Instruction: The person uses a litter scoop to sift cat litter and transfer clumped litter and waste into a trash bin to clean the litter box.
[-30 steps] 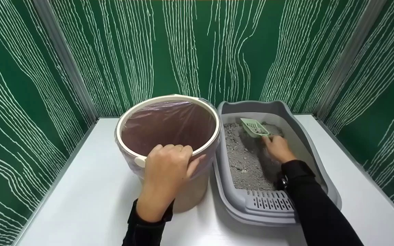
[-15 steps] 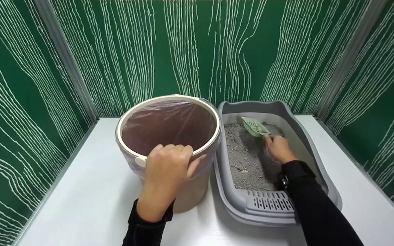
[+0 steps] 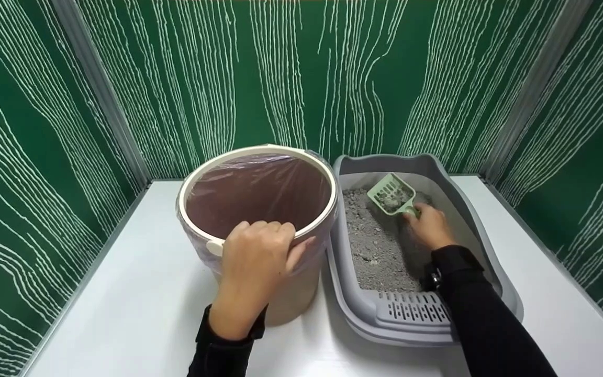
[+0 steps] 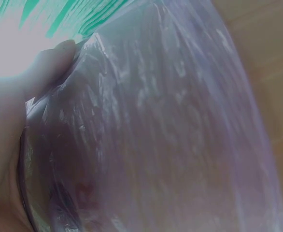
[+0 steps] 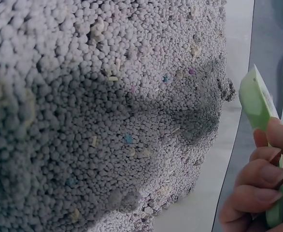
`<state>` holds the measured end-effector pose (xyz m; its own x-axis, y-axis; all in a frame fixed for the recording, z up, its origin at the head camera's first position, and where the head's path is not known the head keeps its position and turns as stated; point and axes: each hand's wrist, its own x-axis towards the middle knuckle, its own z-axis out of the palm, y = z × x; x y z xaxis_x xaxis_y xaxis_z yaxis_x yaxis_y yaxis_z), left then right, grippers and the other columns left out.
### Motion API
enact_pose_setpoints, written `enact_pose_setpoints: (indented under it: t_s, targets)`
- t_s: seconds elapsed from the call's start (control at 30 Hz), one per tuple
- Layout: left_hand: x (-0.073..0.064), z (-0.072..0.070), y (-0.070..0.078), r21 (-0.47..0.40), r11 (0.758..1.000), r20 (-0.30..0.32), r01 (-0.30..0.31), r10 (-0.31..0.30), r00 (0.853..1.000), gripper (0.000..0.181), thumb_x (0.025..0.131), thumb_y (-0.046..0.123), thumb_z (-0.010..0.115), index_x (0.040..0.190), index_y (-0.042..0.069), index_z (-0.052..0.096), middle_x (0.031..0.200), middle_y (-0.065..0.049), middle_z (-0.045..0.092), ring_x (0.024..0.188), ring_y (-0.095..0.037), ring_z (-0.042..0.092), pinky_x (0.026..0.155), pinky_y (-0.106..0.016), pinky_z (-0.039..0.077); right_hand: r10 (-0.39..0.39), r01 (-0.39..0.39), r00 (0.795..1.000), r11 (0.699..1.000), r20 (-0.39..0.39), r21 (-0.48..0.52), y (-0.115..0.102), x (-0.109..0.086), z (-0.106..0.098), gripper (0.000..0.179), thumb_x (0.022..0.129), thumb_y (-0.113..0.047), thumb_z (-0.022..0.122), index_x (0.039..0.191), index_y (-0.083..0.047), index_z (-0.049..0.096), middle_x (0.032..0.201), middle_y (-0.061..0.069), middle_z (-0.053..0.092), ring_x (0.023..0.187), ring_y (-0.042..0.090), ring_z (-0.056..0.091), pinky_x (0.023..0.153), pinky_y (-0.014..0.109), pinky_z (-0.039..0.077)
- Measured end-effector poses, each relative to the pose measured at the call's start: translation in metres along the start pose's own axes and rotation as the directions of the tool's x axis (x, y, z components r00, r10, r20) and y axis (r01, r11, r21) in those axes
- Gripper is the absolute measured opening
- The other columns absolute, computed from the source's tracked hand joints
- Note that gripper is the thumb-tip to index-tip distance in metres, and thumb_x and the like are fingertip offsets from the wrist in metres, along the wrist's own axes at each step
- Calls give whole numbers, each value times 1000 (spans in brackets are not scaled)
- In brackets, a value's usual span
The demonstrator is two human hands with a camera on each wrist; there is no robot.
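My right hand (image 3: 430, 226) grips the handle of a pale green slotted litter scoop (image 3: 391, 195) over the far part of a grey litter box (image 3: 364, 309). Clumps of litter lie in the scoop's bowl. Below it, grey granular litter (image 5: 132, 96) fills the box, with a few coloured specks, and the right wrist view shows the scoop raised above it. My left hand (image 3: 257, 256) holds the near rim of a bin (image 3: 291, 298), fingers over the white ring. A thin clear plastic liner (image 4: 151, 111) hangs over the bin's outside and lines its dark interior.
Bin and litter box stand side by side on a white table (image 3: 123, 314), the bin on the left. Green panels with white streaks (image 3: 301, 78) wall in the back and both sides. The box's near edge has a slotted step (image 3: 411, 309).
The scoop has turned in my right hand, its bowl now facing up toward the head camera and showing the clumps. My left hand and the bin have stayed put.
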<state>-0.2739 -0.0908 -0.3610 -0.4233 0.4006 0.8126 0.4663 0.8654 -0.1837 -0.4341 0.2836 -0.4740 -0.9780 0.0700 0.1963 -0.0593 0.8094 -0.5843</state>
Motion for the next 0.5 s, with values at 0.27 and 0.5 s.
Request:
enact_pose_setpoints:
  t_s: [0.27,0.5]
  targets:
    - [0,0,0,1,1000,3,-2,2,1000,53,95,44,78,63,14,48,55,1,49,47,-21,51,49,-33,35,15,-17,1000,997,24,71,-2,5,3,39,111,-20,53,124,16,62,105,31,65,96,45,62,87,56,49]
    - [0,1,0,8,1000,0,-5,5,1000,53,95,44,78,63,14,47,54,1,48,47,-21,50,49,-32,34,12,-18,997,996,72,85,-4,6,3,42,114,-25,46,109,12,67,73,5,51,64,21,50,63,36,41]
